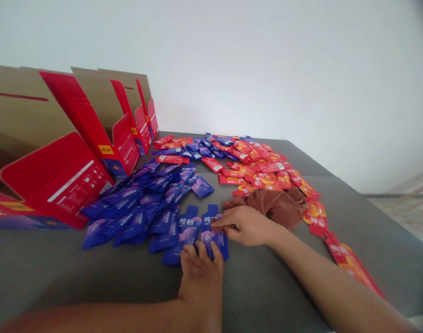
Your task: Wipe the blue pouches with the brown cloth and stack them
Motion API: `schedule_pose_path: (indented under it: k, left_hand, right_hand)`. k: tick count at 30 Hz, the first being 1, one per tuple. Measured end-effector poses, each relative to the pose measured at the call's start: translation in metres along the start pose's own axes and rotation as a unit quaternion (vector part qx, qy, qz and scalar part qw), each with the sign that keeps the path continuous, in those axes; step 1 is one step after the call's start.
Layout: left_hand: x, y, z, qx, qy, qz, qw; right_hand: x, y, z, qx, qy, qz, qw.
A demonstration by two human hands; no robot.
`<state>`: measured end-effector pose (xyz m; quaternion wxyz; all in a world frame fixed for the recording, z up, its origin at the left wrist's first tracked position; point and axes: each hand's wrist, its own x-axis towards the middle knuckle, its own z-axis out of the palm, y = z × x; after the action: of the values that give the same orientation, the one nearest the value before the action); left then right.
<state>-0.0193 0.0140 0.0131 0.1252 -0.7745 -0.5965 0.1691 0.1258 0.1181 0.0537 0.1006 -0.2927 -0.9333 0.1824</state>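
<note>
Head view: I record a grey tabletop point(260, 282) with two flat blue-purple pouches with narrow necks and white lettering, the left pouch point(188, 229) and the right pouch point(208, 226), side by side mid-surface. My left hand point(200, 268) has its fingers bent and moderately spread, fingertips on the lower parts of both pouches. My right hand point(246, 226) has its index finger extended over the right pouch and the rest curled; whether it pinches the film I cannot tell. Risk noted: the pouches look slick, so uneven fingertip pressure could skew the pair. At least one more layer shows beneath, and a sideways drag could shift it too. The right wrist is beside a crumpled brown cloth point(274, 206), which could be caught and pushed into the red-orange pouches point(267, 178) curving around it. One long red pouch point(352, 266) lies towards the right edge, near my right forearm, and a sweep of the arm could knock it. A heap of blue pouches point(128, 208) spreads against the boxes; a mixed red and blue heap point(204, 148) lies by the far edge. Containers: red printed cardboard boxes point(64, 180) stand in a row along the left side, flaps raised; their contents are not visible.
</note>
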Motion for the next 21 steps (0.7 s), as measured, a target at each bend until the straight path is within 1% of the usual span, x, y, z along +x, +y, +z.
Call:
schedule_pose_path:
  k: [3, 5, 7, 10, 12, 14, 18, 21]
  left_hand:
    - [0.001, -0.001, -0.001, -0.006, 0.005, -0.006, 1.000]
    - [0.001, -0.001, -0.001, -0.005, 0.009, -0.009, 1.000]
    - [0.001, 0.000, -0.001, 0.000, 0.010, -0.010, 1.000]
    - [0.000, 0.003, 0.001, 0.008, 0.004, -0.007, 1.000]
    - [0.000, 0.004, 0.002, 0.010, -0.001, -0.007, 1.000]
    - [0.000, 0.004, 0.003, 0.009, -0.002, -0.007, 1.000]
    - [0.001, 0.001, 0.001, 0.000, 0.009, -0.002, 1.000]
    - [0.001, -0.001, 0.000, -0.014, 0.007, -0.005, 1.000]
  right_hand:
    - [0.000, 0.012, 0.000, -0.021, 0.022, 0.044, 0.999]
    - [0.001, 0.012, 0.000, -0.026, 0.026, 0.048, 0.998]
    - [0.001, 0.006, 0.001, -0.014, 0.018, 0.024, 0.999]
    - [0.001, -0.007, 0.003, 0.006, -0.014, -0.026, 1.000]
    - [0.001, -0.010, 0.004, 0.006, -0.030, -0.036, 0.999]
    - [0.002, -0.006, 0.006, 0.002, -0.022, -0.026, 0.999]
    - [0.001, 0.013, 0.007, -0.017, 0.020, 0.027, 0.999]
    - [0.001, 0.018, 0.006, -0.034, 0.025, 0.047, 0.998]
